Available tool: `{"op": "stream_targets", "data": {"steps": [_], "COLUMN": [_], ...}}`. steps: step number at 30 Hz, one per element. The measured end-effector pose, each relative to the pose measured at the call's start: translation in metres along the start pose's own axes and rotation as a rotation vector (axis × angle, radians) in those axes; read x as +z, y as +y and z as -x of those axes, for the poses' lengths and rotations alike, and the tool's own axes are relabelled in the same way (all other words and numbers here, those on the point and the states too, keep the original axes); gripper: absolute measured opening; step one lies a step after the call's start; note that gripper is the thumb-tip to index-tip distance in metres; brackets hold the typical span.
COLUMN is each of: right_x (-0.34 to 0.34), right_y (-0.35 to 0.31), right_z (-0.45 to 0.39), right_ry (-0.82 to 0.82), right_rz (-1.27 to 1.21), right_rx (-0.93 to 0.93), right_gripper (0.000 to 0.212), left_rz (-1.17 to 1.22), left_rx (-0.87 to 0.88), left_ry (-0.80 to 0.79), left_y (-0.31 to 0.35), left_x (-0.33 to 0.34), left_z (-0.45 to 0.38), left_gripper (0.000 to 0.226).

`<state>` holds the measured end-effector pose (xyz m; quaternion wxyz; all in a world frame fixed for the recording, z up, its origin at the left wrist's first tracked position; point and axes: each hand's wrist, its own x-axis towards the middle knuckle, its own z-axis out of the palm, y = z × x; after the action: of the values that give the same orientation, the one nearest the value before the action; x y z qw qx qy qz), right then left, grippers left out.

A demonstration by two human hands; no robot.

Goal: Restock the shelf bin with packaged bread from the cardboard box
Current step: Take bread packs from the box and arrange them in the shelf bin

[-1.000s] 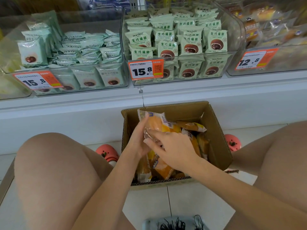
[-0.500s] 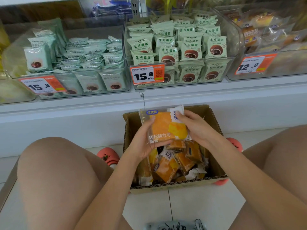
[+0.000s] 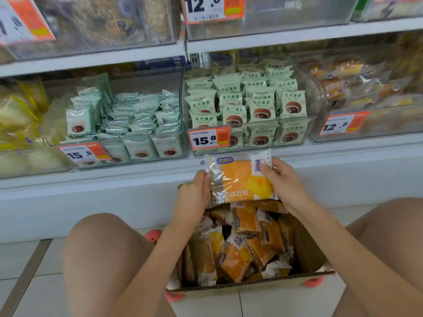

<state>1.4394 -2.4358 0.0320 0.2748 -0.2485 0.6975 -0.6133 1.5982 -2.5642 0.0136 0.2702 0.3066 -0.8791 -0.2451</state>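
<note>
Looking at a shop aisle: clear shelf bins [image 3: 251, 106] holding rows of packaged pastries, orange price tags [image 3: 208, 139] clipped along their fronts, another tagged shelf [image 3: 274, 35] running above those bins.

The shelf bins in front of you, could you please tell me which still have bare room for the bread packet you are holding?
The left 15.8 bin has room above its flat-lying packets, below its back wall. The middle 15.8 bin is crowded to the rim with upright packets. The upper 12.8 bin looks largely bare. Both hands, left and right, hold the bread packet.
</note>
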Motion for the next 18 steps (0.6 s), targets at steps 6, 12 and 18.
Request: {"op": "stream_targets", "data": {"steps": [6, 12, 18], "right_x": [-0.029, -0.070, -0.053], "right_y": [-0.121, -0.274, -0.356], "right_z": [-0.034, -0.106, -0.194], "right_ry": [0.067, 0.285, 0.212], "right_rz": [0.076, 0.043, 0.194], "right_rx": [-0.281, -0.565, -0.583], "right_gripper": [0.021, 0.025, 0.016], "left_rz": [-0.151, -0.308, -0.470], "left_rx": [0.367, 0.501, 0.685], "left_ry": [0.348, 0.715, 0.767], "left_y": [0.026, 0.091, 0.130], "left_x": [-0.070, -0.131, -0.110], "left_z": [-0.084, -0.192, -0.278], "left_gripper": [0.040, 0.035, 0.030]}}
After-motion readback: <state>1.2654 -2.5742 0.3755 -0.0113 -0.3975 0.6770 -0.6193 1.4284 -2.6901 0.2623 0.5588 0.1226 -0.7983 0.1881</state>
